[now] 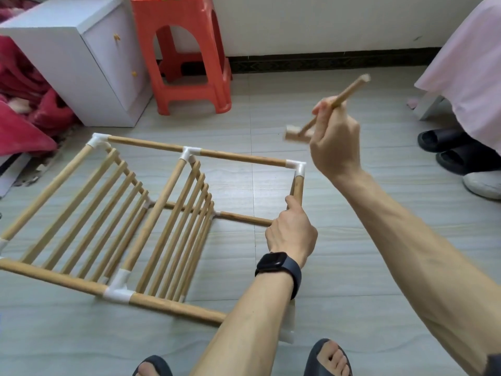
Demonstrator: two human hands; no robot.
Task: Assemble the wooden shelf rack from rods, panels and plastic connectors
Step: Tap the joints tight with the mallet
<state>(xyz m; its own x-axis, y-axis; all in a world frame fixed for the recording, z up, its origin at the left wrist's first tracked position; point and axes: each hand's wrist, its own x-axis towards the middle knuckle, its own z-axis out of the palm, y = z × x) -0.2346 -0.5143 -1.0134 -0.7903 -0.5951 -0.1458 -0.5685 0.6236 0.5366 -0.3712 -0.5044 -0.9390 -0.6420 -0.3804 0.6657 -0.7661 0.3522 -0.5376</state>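
The half-built light-wood shelf rack (235, 156) is lying on its side on the grey tiled floor (366, 267). Its two slatted panels (176, 229) are sitting between long round rods joined by white plastic pieces. The left hand (291, 234), with a black smartwatch (273, 263) at the wrist, is grasping the short upright wooden rod (298, 189) at the rack's right-hand corner. Its fingers are curling round the rod just below the white plastic corner connector (296, 167). The right hand (334, 142) is hovering above and to the right of that corner, apart from the rack, and is clenching the handle of a small wooden mallet (352, 88). The tool is blurred, so its head, seemingly a little block just left of the hand, is hard to make out. Behind the rack, an orange-red plastic stool (184, 50) and a white cabinet (67, 55) are standing by the wall.
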